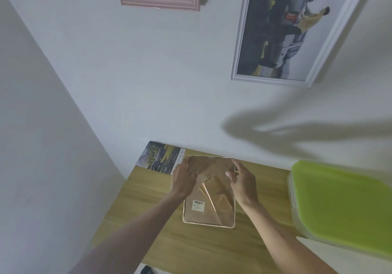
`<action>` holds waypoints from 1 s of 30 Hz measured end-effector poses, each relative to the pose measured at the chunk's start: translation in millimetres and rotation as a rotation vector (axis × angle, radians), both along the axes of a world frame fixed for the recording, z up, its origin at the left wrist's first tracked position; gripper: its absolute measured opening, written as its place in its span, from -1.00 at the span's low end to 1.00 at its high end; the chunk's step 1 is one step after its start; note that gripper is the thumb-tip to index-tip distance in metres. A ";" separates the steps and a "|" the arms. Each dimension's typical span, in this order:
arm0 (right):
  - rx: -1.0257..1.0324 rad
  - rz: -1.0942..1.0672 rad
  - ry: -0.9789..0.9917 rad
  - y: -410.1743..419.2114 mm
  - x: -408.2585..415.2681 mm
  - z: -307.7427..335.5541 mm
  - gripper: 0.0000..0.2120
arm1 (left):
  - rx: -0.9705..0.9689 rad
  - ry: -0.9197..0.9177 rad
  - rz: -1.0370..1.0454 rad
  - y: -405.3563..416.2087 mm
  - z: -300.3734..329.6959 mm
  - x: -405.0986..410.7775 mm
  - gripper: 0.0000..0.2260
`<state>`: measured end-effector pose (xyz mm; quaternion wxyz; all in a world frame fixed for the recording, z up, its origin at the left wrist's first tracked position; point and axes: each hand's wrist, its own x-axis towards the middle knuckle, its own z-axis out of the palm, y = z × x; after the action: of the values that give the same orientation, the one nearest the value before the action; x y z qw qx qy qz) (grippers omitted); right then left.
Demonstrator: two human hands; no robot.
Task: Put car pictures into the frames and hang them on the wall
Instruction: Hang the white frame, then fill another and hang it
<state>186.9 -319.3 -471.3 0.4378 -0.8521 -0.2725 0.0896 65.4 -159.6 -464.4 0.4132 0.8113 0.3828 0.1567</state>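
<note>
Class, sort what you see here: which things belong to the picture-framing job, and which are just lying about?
Belongs to the job:
frame on the table
loose car picture
white frame
pink frame
left hand
right hand

Lying about:
green-lidded box
</note>
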 end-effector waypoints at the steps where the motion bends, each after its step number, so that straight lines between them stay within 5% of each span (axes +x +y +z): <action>1: -0.020 -0.001 0.022 1.2 0.3 -0.9 -0.60 | -0.010 0.012 0.003 2.2 -3.2 0.8 -0.50; 9: -0.143 -0.054 0.243 14.3 4.2 -6.3 -0.67 | -0.135 0.078 0.014 23.9 -19.0 -9.6 -0.57; 16: -0.068 -0.116 0.505 24.3 -7.7 -16.0 -0.80 | -0.276 0.111 0.043 47.6 -31.1 -20.9 -0.68; 20: -0.029 -0.177 0.623 27.6 -19.3 -26.9 -0.72 | -0.339 0.133 0.075 61.5 -39.8 -21.5 -0.71; 30: -0.311 -0.212 0.601 36.4 -35.1 -67.2 -0.75 | -0.446 0.243 0.142 77.6 -81.1 -8.6 -0.79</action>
<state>151.8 -282.9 -538.5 0.3702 -0.8677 -0.0244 0.3309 56.9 -81.9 -545.4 0.5208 0.6842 0.5105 -0.0013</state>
